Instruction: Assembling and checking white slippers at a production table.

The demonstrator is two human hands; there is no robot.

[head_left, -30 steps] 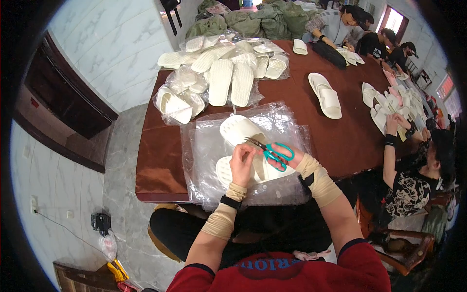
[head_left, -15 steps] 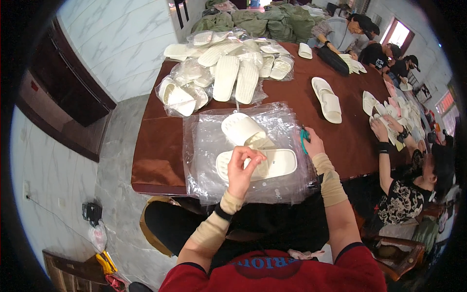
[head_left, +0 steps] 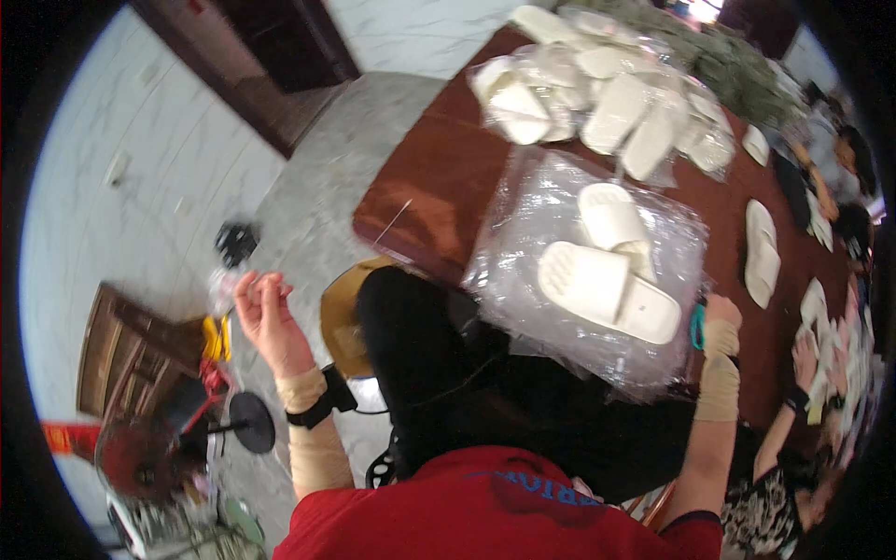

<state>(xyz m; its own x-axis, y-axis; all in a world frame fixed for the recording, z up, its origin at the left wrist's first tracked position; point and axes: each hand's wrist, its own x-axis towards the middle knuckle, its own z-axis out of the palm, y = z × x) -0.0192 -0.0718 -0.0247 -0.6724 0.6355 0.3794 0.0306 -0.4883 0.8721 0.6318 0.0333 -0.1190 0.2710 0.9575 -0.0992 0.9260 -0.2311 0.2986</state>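
My left hand (head_left: 275, 327) is raised over the floor at the left, away from the table. Its fingers are loosely bent and apart, and I see nothing in them. At the table's near edge my right hand (head_left: 722, 312) is closed round a teal-handled pair of scissors (head_left: 698, 327), whose blades I cannot make out. Left of it lie two cream slippers on a stack of clear plastic bags (head_left: 509, 238). The nearer slipper (head_left: 583, 278) lies flat with its strap up; the farther slipper (head_left: 609, 213) rests against it, tilted.
Bagged cream slippers (head_left: 616, 112) are heaped at the table's far side. A loose slipper (head_left: 761, 252) lies right of the bags on the brown tabletop (head_left: 420, 201). A co-worker's hand (head_left: 805, 362) is among more slippers at the right. A fan (head_left: 140, 457) stands at lower left.
My left hand has swung from above the slippers out to the left, its fingers loosening from a pinch. The view has turned left. The right hand still holds the scissors.
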